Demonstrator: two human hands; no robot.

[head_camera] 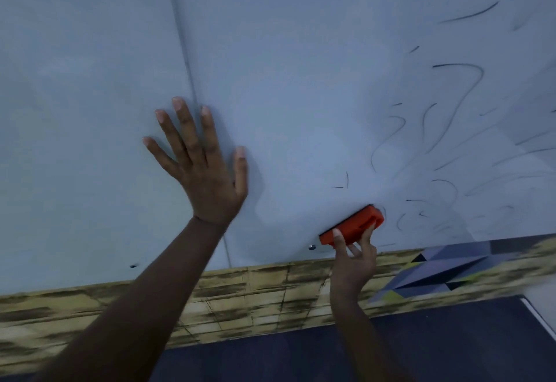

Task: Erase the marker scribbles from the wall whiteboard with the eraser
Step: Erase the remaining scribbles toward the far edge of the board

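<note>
R hand (353, 257) grips eraser (352, 226) – pad hidden; scribbles (451, 117) cut off at right.

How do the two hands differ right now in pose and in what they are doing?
The left hand lies flat with its fingers spread, holding nothing; the right hand grips the orange eraser. The left hand sits higher, away from the scribbles; the right hand works low, beside them. Both meet the whiteboard.
</note>
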